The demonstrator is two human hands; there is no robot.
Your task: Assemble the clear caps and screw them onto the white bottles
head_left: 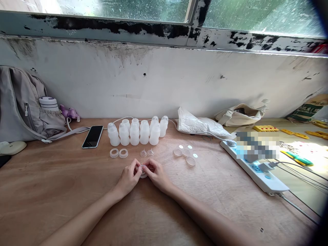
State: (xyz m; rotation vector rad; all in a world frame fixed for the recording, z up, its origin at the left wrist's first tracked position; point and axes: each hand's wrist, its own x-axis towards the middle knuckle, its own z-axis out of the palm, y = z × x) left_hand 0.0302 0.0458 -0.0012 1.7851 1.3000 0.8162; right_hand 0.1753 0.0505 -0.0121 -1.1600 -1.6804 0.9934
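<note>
Both of my hands meet at the middle of the table, pinching a clear collar ring between thumbs and fingers. My left hand grips its left side, and my right hand its right side; the fingers partly cover it. Just beyond them lie two clear teats, side by side. Two more collar rings rest farther left. Behind these stand several frosted baby bottles in rows, some topped with clear caps. To the right are several clear round discs and small white discs.
A phone and a grey backpack are on the left. At the back are a white plastic package and a cream bag. A power strip with plugs and cables runs along the right side.
</note>
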